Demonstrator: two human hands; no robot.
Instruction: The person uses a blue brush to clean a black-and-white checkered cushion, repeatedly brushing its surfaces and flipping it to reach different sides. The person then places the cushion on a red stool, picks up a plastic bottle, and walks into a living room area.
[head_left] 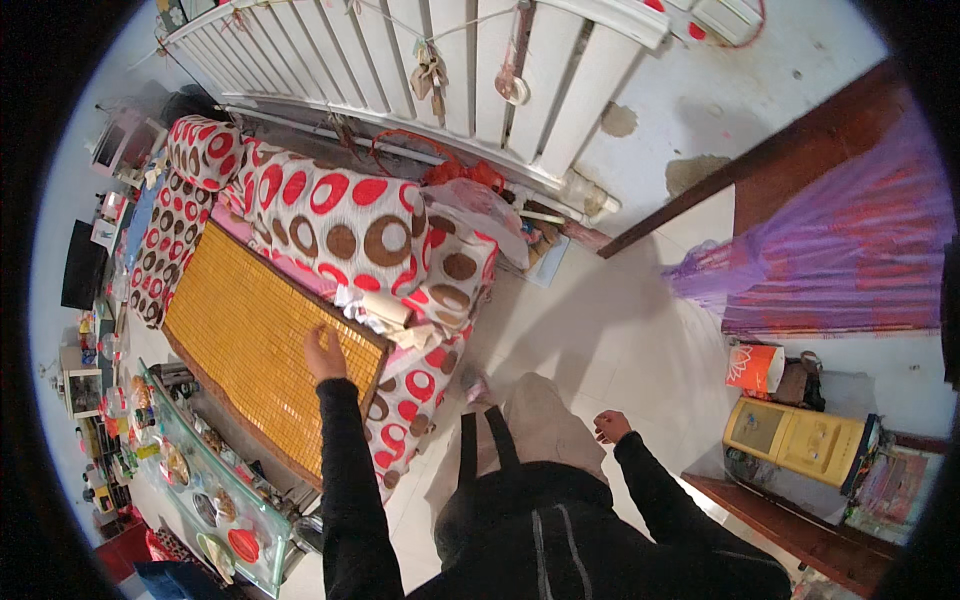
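Note:
My left hand (324,353) is held out over a sofa's yellow tile mat (265,340) with a brown border. Its fingers are apart and loosely bent, with nothing in them; whether it touches the mat I cannot tell. White and cream cloths (385,312) lie at the mat's near right corner, close to this hand. By my right side hangs my right hand (610,427), empty, its fingers loosely curled and partly apart. Along the back of the mat runs a sofa backrest (340,225) under a white cover with red and brown circles.
A glass table (275,548) with dishes and a red bowl (243,544) stands at the left. White slatted railing (460,75) rises behind the sofa. On the right are a purple curtain (830,240), a yellow appliance (800,440) and an orange bag (755,367). Pale tiles cover the floor (590,320).

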